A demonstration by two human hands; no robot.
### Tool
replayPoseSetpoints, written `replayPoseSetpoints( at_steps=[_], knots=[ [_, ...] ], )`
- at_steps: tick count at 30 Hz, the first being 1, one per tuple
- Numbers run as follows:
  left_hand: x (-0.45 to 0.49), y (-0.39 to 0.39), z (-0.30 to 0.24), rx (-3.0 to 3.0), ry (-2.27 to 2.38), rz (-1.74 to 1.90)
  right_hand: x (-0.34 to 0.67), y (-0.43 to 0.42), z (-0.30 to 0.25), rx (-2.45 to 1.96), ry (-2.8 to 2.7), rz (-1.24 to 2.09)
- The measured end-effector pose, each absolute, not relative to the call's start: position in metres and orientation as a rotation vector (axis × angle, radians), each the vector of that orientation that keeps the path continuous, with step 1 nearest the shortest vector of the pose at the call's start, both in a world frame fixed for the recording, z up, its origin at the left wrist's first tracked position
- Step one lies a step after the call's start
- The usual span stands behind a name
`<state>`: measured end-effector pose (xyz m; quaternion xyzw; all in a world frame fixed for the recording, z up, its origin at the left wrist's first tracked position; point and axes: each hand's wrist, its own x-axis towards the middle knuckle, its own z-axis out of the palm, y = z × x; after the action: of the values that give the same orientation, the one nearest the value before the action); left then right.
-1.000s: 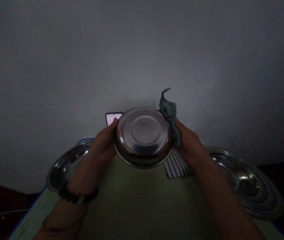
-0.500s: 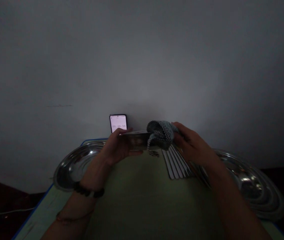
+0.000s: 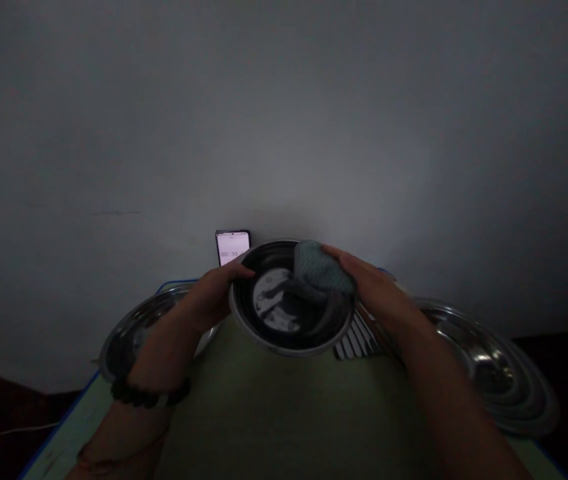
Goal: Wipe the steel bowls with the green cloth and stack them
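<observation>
A round stainless steel bowl (image 3: 277,303) is held up over the table, its shiny inside tilted toward me. My left hand (image 3: 214,293) grips its left rim, the thumb over the edge and the other fingers underneath. At the right side of the bowl, my right hand (image 3: 371,287) clasps a grey-blue checked cloth (image 3: 321,270). The cloth lies over the right rim and reaches into the bowl. Some fingers of my right hand are hidden behind the cloth and bowl.
A large steel basin (image 3: 129,333) stands on the left, and stacked steel basins (image 3: 494,367) on the right. A slotted metal turner (image 3: 359,340) lies behind the bowl on the green table (image 3: 284,413). A phone (image 3: 233,247) showing a timer leans against the wall (image 3: 284,133).
The bowl has turned from edge-on to showing its inside. The cloth has shifted from a bunched shape to lying flatter over the right rim. My left forearm has moved slightly left.
</observation>
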<state>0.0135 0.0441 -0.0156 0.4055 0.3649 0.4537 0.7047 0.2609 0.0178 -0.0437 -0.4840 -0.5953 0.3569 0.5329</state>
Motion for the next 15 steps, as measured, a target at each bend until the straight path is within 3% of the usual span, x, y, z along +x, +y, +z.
replayPoseSetpoints(
  at_steps=[6, 9, 15],
  knots=[
    [0.02, 0.04, -0.011, 1.074, 0.918, 0.913, 0.273, 0.025, -0.057, -1.556, -1.396, 0.706],
    [0.02, 0.038, -0.01, 1.129, 0.958, 0.883, 0.28, 0.025, -0.061, -1.532, -1.498, 0.669],
    [0.019, 0.038, -0.008, 1.141, 0.984, 0.888, 0.281, 0.021, -0.063, -1.422, -1.509, 1.086]
  ],
)
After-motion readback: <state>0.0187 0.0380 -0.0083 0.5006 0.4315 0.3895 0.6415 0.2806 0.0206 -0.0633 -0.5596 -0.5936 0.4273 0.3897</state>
